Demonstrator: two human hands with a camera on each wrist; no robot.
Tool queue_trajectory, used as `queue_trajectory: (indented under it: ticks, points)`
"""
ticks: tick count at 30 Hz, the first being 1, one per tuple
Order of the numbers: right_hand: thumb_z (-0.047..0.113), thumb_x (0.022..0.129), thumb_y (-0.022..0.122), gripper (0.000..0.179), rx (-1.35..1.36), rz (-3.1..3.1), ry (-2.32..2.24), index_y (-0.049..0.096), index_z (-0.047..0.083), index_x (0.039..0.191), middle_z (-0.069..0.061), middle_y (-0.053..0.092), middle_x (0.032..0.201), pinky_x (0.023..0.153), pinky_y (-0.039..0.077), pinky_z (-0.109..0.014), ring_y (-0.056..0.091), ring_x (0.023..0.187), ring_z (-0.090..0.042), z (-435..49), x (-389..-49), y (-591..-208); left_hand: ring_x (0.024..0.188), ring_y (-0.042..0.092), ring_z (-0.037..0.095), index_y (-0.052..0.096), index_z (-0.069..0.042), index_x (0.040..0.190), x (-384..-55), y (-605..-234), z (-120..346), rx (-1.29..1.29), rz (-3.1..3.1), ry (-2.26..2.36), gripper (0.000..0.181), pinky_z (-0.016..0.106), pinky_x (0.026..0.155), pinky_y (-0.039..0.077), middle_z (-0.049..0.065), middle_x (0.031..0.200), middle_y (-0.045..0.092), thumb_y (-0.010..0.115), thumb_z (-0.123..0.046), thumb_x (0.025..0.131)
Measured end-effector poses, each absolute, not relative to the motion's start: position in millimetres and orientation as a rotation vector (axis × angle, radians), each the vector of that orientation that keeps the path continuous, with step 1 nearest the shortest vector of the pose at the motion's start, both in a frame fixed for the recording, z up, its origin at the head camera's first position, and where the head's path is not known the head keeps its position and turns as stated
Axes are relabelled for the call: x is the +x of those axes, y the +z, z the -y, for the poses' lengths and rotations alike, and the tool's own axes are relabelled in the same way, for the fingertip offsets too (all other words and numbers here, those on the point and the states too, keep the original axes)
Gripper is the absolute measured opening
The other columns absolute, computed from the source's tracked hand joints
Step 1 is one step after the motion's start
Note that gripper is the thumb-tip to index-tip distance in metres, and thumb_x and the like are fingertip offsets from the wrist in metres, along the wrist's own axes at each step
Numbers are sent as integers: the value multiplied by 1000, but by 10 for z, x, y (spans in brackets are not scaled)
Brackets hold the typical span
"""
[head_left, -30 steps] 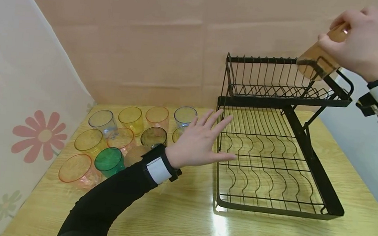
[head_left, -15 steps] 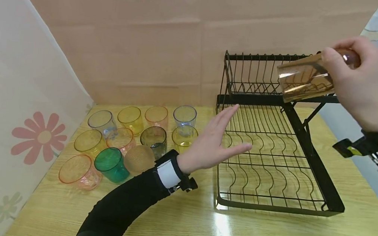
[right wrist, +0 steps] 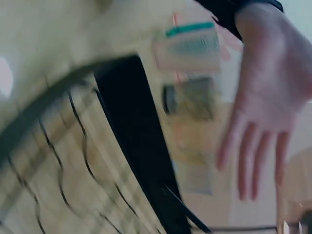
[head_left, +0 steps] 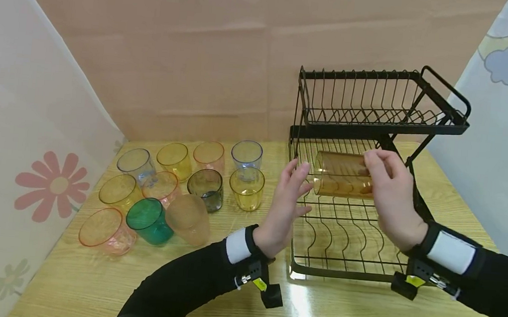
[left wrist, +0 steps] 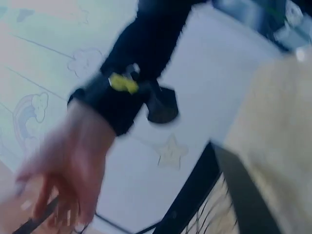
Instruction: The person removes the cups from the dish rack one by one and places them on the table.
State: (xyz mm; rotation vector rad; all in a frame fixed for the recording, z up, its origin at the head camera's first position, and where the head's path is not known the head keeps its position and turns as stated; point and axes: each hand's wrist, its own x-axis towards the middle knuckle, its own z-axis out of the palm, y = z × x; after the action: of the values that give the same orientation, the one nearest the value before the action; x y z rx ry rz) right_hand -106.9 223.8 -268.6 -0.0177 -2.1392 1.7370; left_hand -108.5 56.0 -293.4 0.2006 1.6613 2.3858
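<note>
My right hand (head_left: 395, 201) grips an amber glass (head_left: 340, 176) by its base end. The glass lies on its side in the air, its mouth facing left, over the lower tier of a black dish rack (head_left: 361, 275). Just left of the mouth is my left hand (head_left: 277, 218), its fingers apart and holding nothing. In the right wrist view the left hand (right wrist: 265, 97) hangs with its fingers spread, and part of the glass (right wrist: 297, 183) shows at the right edge. The left wrist view is blurred; it catches the right hand (left wrist: 80, 163) around the glass.
Several coloured glasses stand grouped on the wooden table (head_left: 232, 307) at left, among them a green glass (head_left: 151, 220), a grey glass (head_left: 206, 189) and a yellow glass (head_left: 246, 190). The rack's upper tier (head_left: 383, 127) overhangs the back. Fabric-covered walls surround the table.
The right hand has brought the amber glass down and left from beside the upper tier, turning it from tilted to level. The left hand has shifted slightly and turned, its fingers now less spread.
</note>
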Motion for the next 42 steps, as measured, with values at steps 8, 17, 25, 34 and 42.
queue_trajectory:
  ticks: [8,17,25,34,42]
  points:
    - [42,94,42,35,-109,2169,1711,47,12,112,-8,49,102,69,36,-26,46,91,-17,-1946,-1051,-2953,114,38,23,31,-24,135,-1076,-2930,-759,-235,-1562,2588,78,47,84,36,4,130,37,61,-61,73]
    - [36,94,46,39,44,2182,1648,44,4,116,-5,48,110,78,34,-31,44,97,-17,-1802,-1038,-2960,98,52,23,50,-19,119,-1142,-2950,-791,-388,-1545,2638,68,44,76,41,3,111,54,64,-63,68]
    - [32,94,47,38,94,2115,1697,43,2,116,-5,48,108,79,35,-31,45,98,-18,-1692,-1021,-2975,87,59,22,60,-15,99,-1183,-2969,-724,-338,-1565,2677,50,34,65,42,6,98,61,65,-57,72]
    - [33,95,44,40,184,2205,1764,39,5,124,-5,44,117,82,35,-30,43,103,-17,-1651,-956,-3024,95,53,20,55,-11,108,-1196,-2990,-464,-130,-1680,2683,43,29,76,41,4,101,56,66,-40,79]
    - [22,97,41,38,392,2295,1620,38,4,130,-7,42,128,92,32,-43,41,113,-19,-1843,-1029,-3004,90,56,23,54,-11,117,-1178,-3016,-23,108,-1914,2551,41,36,69,47,6,112,51,64,-32,82]
